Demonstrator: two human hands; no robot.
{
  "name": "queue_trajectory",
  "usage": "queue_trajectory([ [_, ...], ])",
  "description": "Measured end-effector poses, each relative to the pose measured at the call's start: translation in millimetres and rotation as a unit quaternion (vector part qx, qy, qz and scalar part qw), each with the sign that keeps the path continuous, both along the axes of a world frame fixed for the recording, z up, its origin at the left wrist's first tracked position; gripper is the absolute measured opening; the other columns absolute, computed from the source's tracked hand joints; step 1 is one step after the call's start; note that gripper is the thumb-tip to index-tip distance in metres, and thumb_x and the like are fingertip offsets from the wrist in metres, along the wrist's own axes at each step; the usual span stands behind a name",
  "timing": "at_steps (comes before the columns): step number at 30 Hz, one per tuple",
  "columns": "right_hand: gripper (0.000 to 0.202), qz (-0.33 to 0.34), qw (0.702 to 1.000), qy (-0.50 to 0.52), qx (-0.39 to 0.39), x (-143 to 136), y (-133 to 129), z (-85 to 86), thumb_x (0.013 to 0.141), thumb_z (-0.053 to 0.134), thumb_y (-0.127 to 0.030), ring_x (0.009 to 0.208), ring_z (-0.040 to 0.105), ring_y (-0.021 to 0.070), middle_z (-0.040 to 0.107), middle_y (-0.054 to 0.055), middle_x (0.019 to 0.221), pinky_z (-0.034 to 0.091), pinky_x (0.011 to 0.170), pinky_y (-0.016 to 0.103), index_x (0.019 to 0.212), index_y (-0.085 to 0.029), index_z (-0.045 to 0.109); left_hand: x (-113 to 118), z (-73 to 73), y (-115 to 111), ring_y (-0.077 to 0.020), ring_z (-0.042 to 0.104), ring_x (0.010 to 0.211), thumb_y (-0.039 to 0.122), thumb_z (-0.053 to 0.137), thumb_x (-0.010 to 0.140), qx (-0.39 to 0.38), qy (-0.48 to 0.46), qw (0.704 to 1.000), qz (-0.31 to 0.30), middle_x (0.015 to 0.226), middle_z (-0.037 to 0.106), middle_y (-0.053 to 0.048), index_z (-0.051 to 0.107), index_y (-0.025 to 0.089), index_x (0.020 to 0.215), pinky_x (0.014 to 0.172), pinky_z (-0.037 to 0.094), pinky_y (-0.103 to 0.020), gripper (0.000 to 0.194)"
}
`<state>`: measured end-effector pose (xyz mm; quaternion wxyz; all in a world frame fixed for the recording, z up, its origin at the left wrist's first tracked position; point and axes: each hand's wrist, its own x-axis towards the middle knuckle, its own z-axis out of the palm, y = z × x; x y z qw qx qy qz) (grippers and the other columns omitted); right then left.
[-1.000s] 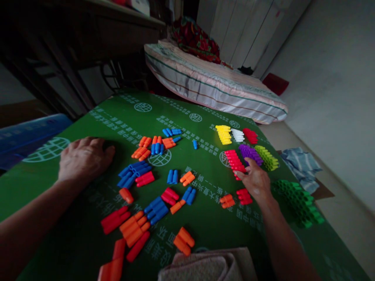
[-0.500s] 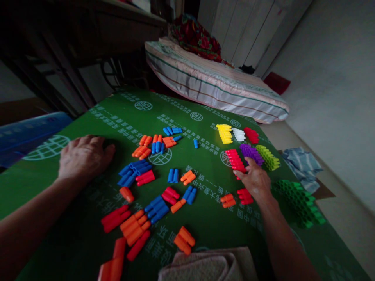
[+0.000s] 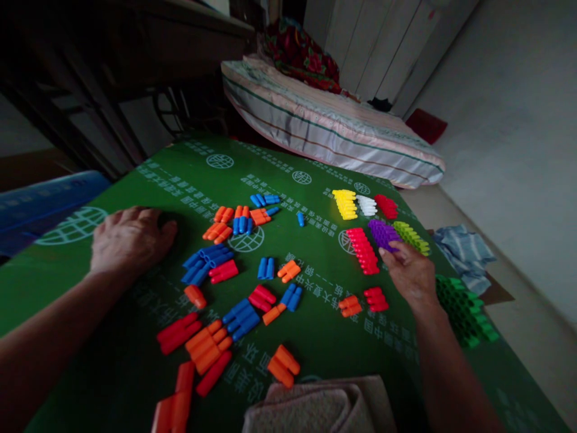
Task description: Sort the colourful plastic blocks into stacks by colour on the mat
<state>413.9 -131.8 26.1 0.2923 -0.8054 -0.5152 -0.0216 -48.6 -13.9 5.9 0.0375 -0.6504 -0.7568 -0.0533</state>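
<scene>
My left hand [image 3: 131, 239] rests on the green table [image 3: 311, 337], palm down, its fingers loosely bent and holding nothing. At the right, my right hand [image 3: 411, 273] has its thumb and fingers on the near end of a purple cluster [image 3: 383, 233] of joined bullet-shaped building blocks. Just left of that hand lies a bright red row [image 3: 362, 251] of the same blocks. A lime-green row [image 3: 411, 237] sits beyond the fingers. Yellow [image 3: 345, 204], white [image 3: 366, 205] and dark red [image 3: 386, 207] clusters stand behind. My forearm partly covers a large green cluster [image 3: 464, 310].
Several orange [image 3: 208, 346], blue [image 3: 241, 319] and red [image 3: 179, 332] block pieces lie scattered over the table's middle and left. A folded cloth [image 3: 320, 409] lies at the near edge. A bed [image 3: 333, 126] stands beyond the table, and a blue container [image 3: 49, 201] is at the left.
My right hand has moved right, off the bright red row and onto the purple cluster's near end. The purple cluster has shifted slightly. My left hand stays where it was.
</scene>
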Motion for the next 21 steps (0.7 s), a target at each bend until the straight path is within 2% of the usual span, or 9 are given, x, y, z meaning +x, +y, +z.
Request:
queue_trajectory([
  [7, 0.042, 0.057, 0.997, 0.059, 0.005, -24.6, -17.5, 1.0, 0.076, 0.057, -0.054, 0.077, 0.07, 0.0228, 0.075, 0.007, 0.082, 0.052, 0.074, 0.035, 0.097, -0.02, 0.071, 3.6, 0.8, -6.7, -0.0391, 0.046, 0.118, 0.048, 0.025, 0.082, 0.029, -0.019, 0.999, -0.015, 0.123, 0.055, -0.023, 0.057, 0.006, 0.115, 0.098, 0.039, -0.051, 0.063],
  [12, 0.033, 0.207, 0.974, 0.082, -0.04, -73.5, -36.0, -0.6, 0.08, 0.058, -0.046, 0.073, 0.07, 0.0192, 0.075, 0.005, 0.084, 0.054, 0.069, 0.03, 0.097, -0.021, 0.071, 7.8, -1.3, -12.5, -0.0334, 0.046, 0.12, 0.046, 0.028, 0.085, 0.027, -0.002, 1.0, -0.01, 0.125, 0.056, -0.019, 0.056, 0.01, 0.118, 0.1, 0.038, -0.045, 0.056],
  [17, 0.021, 0.374, 0.925, 0.021, -0.062, -131.4, -53.0, 4.3, 0.085, 0.055, -0.027, 0.081, 0.069, 0.0182, 0.074, 0.005, 0.09, 0.054, 0.075, 0.03, 0.099, -0.022, 0.069, 8.3, -4.3, -14.7, -0.0338, 0.046, 0.12, 0.043, 0.033, 0.084, 0.044, -0.03, 0.999, -0.002, 0.124, 0.057, -0.019, 0.058, 0.012, 0.116, 0.1, 0.037, -0.048, 0.051],
  [21, 0.019, 0.445, 0.892, -0.019, -0.08, -161.6, -63.9, 8.4, 0.087, 0.054, -0.019, 0.085, 0.066, 0.0175, 0.072, 0.006, 0.094, 0.052, 0.079, 0.03, 0.1, -0.021, 0.068, 8.7, -4.8, -16.4, -0.0346, 0.045, 0.12, 0.042, 0.034, 0.083, 0.051, -0.056, 0.997, -0.005, 0.122, 0.057, -0.019, 0.059, 0.011, 0.115, 0.1, 0.036, -0.049, 0.051],
])
